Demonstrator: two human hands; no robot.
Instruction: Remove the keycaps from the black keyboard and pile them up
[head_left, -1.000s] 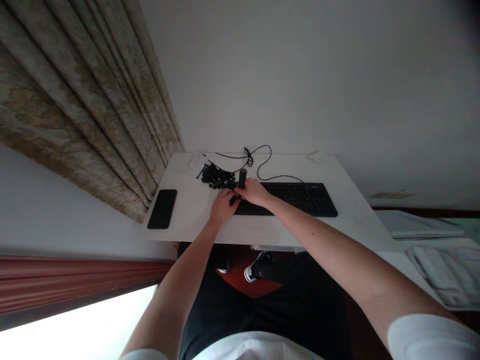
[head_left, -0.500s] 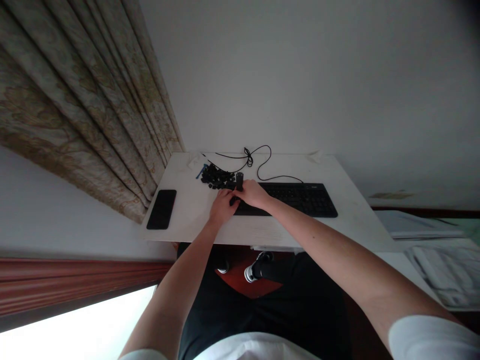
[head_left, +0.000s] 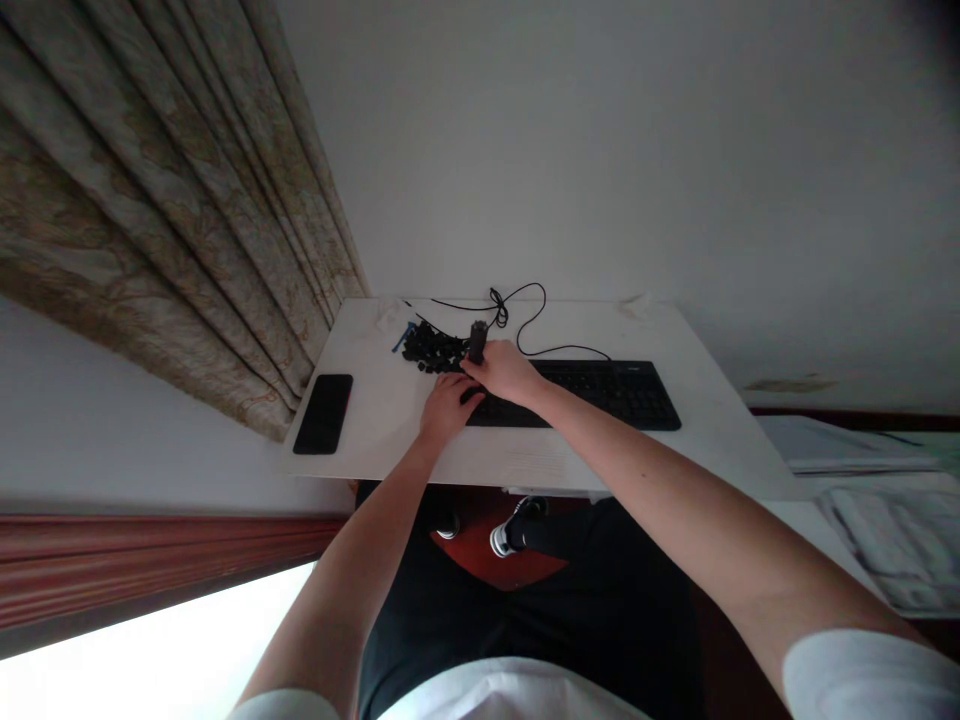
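A black keyboard lies lengthwise on the white table. Its left end is partly covered by my hands. My left hand grips that end, with the thumb apart from the fingers. Just above and to the right, my right hand is closed around a short dark grey tool held nearly upright. The thick end of the tool points up and its lower end is hidden, so I cannot make out its kind. A heap of loose black keycaps sits beyond my left hand.
A thin blue tool lies at the left of the heap. The keyboard's black cable loops along the back of the white table. A black phone rests near the left edge, beside a patterned curtain.
My right hand has risen slightly away from the keyboard, lifting the dark grey tool with it. My left hand stays at the keyboard's left end.
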